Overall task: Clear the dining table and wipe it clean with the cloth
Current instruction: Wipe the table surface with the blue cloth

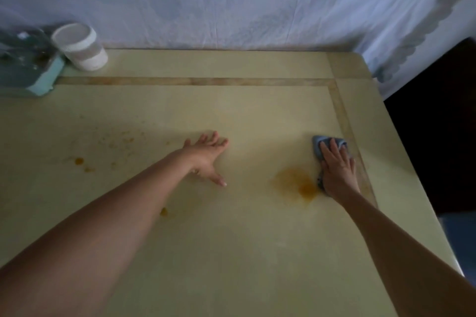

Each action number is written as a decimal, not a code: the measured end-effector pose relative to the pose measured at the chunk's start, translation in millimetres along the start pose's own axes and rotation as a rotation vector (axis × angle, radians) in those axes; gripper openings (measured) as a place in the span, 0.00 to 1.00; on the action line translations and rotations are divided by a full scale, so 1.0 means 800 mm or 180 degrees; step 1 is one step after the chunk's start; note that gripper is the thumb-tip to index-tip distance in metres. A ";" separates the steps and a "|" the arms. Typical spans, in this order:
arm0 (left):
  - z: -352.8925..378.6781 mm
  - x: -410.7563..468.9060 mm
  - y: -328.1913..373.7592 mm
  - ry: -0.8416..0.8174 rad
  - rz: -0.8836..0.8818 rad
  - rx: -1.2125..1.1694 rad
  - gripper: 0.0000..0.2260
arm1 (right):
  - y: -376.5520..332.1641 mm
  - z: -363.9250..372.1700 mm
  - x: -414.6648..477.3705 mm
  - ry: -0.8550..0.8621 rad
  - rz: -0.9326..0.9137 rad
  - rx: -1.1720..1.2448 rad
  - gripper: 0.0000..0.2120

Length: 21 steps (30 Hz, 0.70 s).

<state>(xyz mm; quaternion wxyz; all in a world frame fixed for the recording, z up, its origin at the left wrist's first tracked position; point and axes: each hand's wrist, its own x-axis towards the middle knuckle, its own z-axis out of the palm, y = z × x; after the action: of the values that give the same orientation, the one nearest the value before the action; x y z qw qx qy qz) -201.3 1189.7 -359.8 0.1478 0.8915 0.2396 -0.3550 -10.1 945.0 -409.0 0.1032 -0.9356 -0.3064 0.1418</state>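
Pressing down on the cloth (319, 142): right hand (338, 170), palm flat, fingers straight and close together, not curled round it. Cloth is blue-grey and bunched under the palm, with one corner showing past the fingertips. It sits on the right side of the tabletop (231, 252), just beside the brown inlay strip (342, 121).

Left hand (206, 157) is flat on the tabletop mid-surface, fingers spread, thumb out, holding nothing. It is well apart from the cloth.

An orange smear (301, 185) lies just left of the right hand, touching the cloth's near edge. Smaller orange spots (78, 161) are scattered on the left side, plus one by the left forearm.

Far-left corner: white jar (82, 47), a clear glass container (23, 51) beside it, and a teal block (46, 77) in front. A white sheet (231, 2) hangs behind the tabletop.
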 end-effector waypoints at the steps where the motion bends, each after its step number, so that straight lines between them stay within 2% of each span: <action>1: 0.000 -0.002 0.002 0.0024 -0.0030 0.0014 0.53 | -0.015 0.010 -0.007 -0.0049 -0.0158 0.0019 0.30; 3: -0.002 -0.006 0.006 0.0092 -0.0092 -0.0028 0.52 | -0.052 0.033 -0.032 -0.0019 -0.0805 -0.0009 0.34; 5: 0.001 -0.015 0.015 0.0141 -0.0086 -0.0085 0.52 | -0.082 0.053 -0.074 -0.0080 -0.1505 0.0067 0.35; 9: 0.023 -0.041 0.027 0.0166 0.0109 -0.0054 0.56 | -0.107 0.073 -0.151 -0.0387 -0.2263 -0.0060 0.33; 11: 0.037 -0.052 0.033 0.0119 0.0168 0.0116 0.57 | -0.098 0.069 -0.163 -0.0478 -0.2437 -0.0138 0.32; 14: 0.060 -0.072 0.046 0.0124 0.0211 0.0280 0.58 | -0.077 0.051 -0.154 -0.0564 -0.2198 -0.0109 0.37; 16: 0.078 -0.086 0.053 0.0192 0.0176 0.0342 0.58 | -0.057 0.040 -0.145 -0.0433 -0.1676 -0.0083 0.39; 21: 0.117 -0.097 0.057 0.0281 0.0098 0.0440 0.59 | 0.025 0.024 -0.140 0.0120 -0.0473 -0.0012 0.36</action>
<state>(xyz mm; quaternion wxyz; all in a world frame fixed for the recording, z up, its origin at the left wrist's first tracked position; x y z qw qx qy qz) -279.0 1085.6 -366.8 0.0806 0.9179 0.2071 -0.3287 -92.1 863.4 -409.9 0.1174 -0.9130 -0.3733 0.1155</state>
